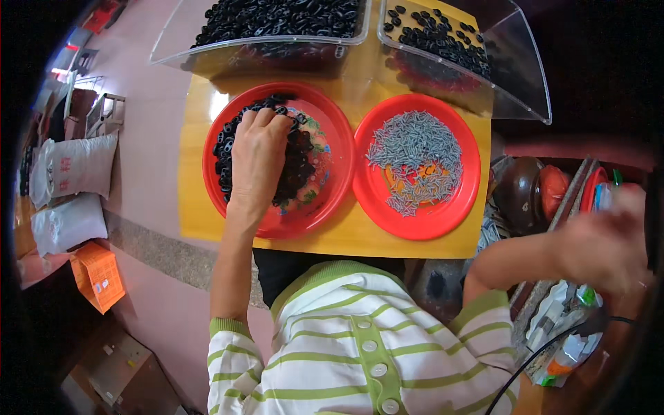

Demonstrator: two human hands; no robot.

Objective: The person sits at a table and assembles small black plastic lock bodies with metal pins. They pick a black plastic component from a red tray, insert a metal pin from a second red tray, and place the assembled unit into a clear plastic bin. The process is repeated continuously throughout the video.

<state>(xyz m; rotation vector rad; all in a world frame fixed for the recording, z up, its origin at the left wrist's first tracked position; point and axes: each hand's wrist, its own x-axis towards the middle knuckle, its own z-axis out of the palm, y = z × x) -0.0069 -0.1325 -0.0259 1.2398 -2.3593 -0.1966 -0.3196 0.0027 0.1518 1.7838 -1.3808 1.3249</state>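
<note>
My left hand (259, 155) reaches into the left red plate (337, 162), its fingers bent down among a heap of small black oval plastic pieces (294, 169). The fingertips are hidden, so whatever they grip cannot be made out. Beside it, the right red plate (472, 166) holds a spread of small grey screw-like pins (418, 142). Far out to the right, past the table, my right hand (612, 242) is raised and smeared by motion; its fingers are unclear.
Two clear plastic bins stand at the table's far side, the left bin (259, 52) heaped with black pieces, the right bin (515, 97) holding fewer. A yellow tabletop (200, 173) carries everything. White sacks (83, 166) and an orange bag (98, 277) lie left; a dark cable (529, 360) hangs right.
</note>
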